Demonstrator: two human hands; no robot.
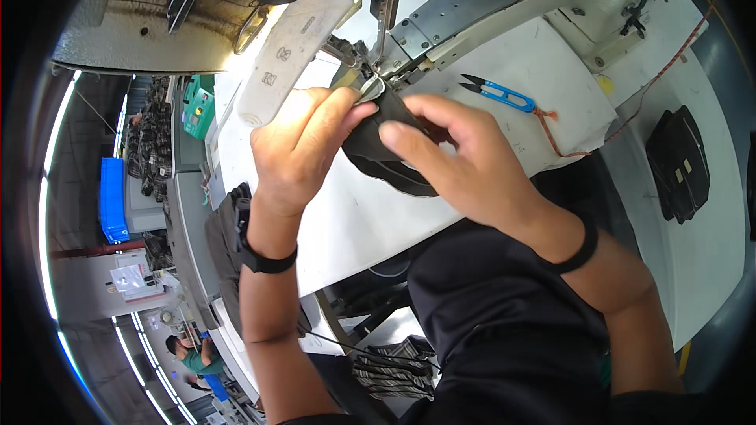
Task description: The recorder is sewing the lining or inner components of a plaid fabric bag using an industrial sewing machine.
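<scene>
A dark piece of fabric (376, 135), folded over and hanging down in front, lies between my hands at the sewing area of a machine (378, 67). My left hand (303, 142) pinches its upper left edge, thumb against bent fingers, close to the metal parts around the needle. On the other side my right hand (465, 161) grips the cloth, thumb in front and index finger behind. Its remaining fingertips are partly hidden by the cloth and the hand. A pale strip shows along the fabric's top edge, by the left fingertips.
Blue-handled thread snips (504, 96) lie right of the fabric, tied to a reddish cord (551, 138). Dark cut pieces (679, 165) are stacked at far right. A white elongated lamp-like part (291, 55) hangs above my left hand. Striped cloth (394, 370) lies below the table (354, 224).
</scene>
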